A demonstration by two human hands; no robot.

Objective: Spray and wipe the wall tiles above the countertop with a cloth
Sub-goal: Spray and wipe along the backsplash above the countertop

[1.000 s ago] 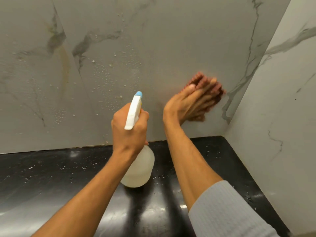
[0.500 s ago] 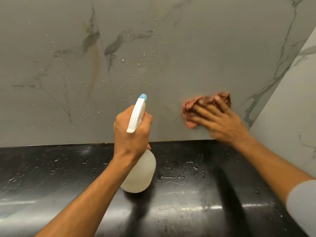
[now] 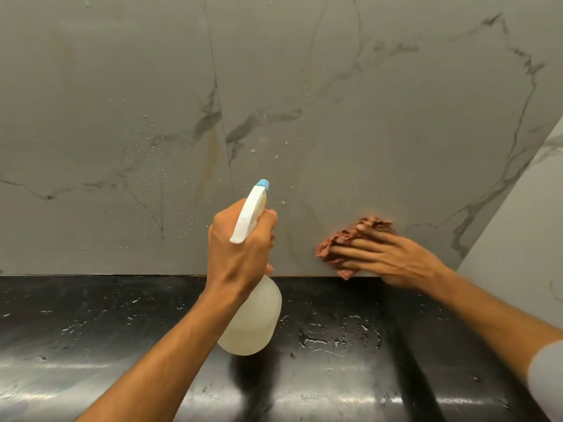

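Wiping at lower right, our right hand (image 3: 393,260) presses the cloth (image 3: 350,236) flat-fingered on the wall tiles (image 3: 365,117). Our left hand (image 3: 240,248) grips the spray bottle (image 3: 253,315) over the worktop (image 3: 91,330); droplets (image 3: 152,178) left of centre likely come next.

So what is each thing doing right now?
Spray bottle, held, nozzle aimed at the wall tiles.
Left hand, grips the spray bottle.
Cloth, bunched up, pressed on the wall tiles.
Right hand, flat fingers press the cloth.
Wall tiles, droplets on the left part.
Countertop, wet in patches.
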